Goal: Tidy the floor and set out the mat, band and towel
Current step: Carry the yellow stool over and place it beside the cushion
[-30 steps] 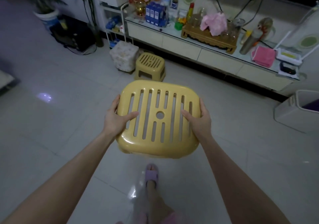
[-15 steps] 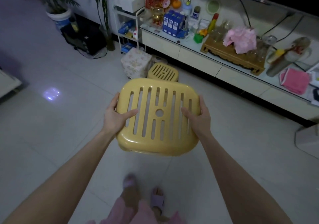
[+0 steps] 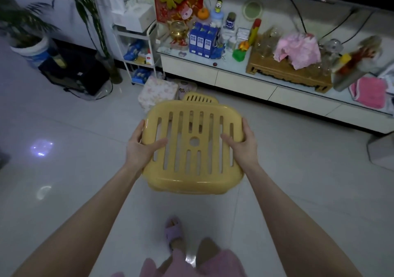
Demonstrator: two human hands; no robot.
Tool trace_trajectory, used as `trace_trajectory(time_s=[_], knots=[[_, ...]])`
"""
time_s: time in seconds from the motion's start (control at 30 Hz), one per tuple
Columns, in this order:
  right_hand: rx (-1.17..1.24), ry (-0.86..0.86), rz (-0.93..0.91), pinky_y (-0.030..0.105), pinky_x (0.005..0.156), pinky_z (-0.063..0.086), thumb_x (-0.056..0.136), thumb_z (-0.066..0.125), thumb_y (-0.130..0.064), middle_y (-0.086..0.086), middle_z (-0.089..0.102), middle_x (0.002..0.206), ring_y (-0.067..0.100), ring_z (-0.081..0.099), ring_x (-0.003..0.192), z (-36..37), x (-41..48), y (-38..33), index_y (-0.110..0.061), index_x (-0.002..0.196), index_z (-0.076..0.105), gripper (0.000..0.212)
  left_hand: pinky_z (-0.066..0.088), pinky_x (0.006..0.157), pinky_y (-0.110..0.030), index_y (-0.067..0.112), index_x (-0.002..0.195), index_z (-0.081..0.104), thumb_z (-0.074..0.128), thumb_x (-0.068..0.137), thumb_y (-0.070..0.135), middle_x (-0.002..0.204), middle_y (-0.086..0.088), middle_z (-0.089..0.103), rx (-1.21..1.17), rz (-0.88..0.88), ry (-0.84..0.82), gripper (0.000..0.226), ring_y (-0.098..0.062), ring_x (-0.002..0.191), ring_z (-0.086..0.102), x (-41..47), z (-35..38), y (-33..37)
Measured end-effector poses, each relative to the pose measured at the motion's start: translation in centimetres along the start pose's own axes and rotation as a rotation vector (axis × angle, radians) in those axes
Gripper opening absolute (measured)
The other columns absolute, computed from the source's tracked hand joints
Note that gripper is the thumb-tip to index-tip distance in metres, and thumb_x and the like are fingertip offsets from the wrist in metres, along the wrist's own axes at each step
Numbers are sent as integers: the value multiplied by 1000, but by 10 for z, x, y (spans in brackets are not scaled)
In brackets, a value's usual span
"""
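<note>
Head view: left hand [image 3: 141, 148] and right hand [image 3: 243, 146] clamp opposite sides of the slotted yellow plastic stool [image 3: 193, 146], carried level between them; just beyond the hands sits a matching yellow stool [image 3: 199, 98], probably its stacking spot, clearing floor.

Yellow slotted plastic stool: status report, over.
Both hands, left and right, gripping yellow slotted plastic stool, held off floor. Matching second stool directly ahead.

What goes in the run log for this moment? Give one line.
left hand + right hand: holding yellow stool | off floor | second stool just beyond
</note>
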State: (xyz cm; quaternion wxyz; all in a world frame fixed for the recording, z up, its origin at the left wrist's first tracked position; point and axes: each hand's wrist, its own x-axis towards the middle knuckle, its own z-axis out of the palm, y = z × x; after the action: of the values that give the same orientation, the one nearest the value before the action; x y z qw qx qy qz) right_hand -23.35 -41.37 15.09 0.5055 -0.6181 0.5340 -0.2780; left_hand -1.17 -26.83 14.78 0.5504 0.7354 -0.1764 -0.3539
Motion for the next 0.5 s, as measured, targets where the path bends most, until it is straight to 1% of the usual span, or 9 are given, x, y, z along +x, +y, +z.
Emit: trace_trajectory(time_s=[0.03,0.1,0.2,0.23,0.3,0.37,0.43,0.5], knots=[[12,9,14,12,89,37,80,75,-24,-5,42,123,5,45,106,9,8,-2,-19,149,26,85,53,80,-24,27,142,39,84,67,16,121,10,60,6,7,-15,88,-8,101,62,14,-4,3],[18,27,42,21,97,35,80,76,-27,-1,41,132,8,40,115,23,20,-6,-21,150,25,87,55,81,-28,28,136,45,84,67,15,115,12,63,17,7,-37,81,-6,98,63,37,-9,11],[39,54,64,27,103,35,78,76,-29,3,38,141,11,39,123,38,41,-10,-22,150,25,89,52,85,-31,39,132,42,82,69,11,107,19,62,11,17,-54,80,-3,97,62,68,-10,19],[44,59,66,28,105,34,78,76,-30,3,38,142,12,38,125,42,49,-11,-22,150,25,89,52,87,-32,38,136,40,82,69,11,109,18,62,13,21,-60,83,-4,99,61,78,-10,21],[51,72,76,27,103,33,79,76,-30,3,38,141,12,38,123,50,67,-15,-22,151,25,89,51,93,-36,31,142,38,82,69,12,117,12,61,29,20,-78,87,-10,105,61,103,-9,26],[60,91,80,25,101,32,78,76,-30,3,38,143,14,38,127,56,86,-17,-23,150,25,88,50,96,-38,28,143,38,82,70,14,120,9,60,58,32,-100,87,-11,108,60,128,-6,31],[62,108,84,25,100,31,78,77,-30,3,37,147,18,37,132,61,108,-18,-23,150,26,88,50,97,-38,27,143,38,83,69,16,123,8,61,70,37,-116,88,-11,108,60,155,0,35],[65,123,89,26,101,31,78,77,-30,5,37,147,20,36,133,65,131,-19,-23,150,25,88,49,96,-35,26,146,34,84,68,18,131,5,58,80,36,-132,93,-12,111,59,181,9,40]])
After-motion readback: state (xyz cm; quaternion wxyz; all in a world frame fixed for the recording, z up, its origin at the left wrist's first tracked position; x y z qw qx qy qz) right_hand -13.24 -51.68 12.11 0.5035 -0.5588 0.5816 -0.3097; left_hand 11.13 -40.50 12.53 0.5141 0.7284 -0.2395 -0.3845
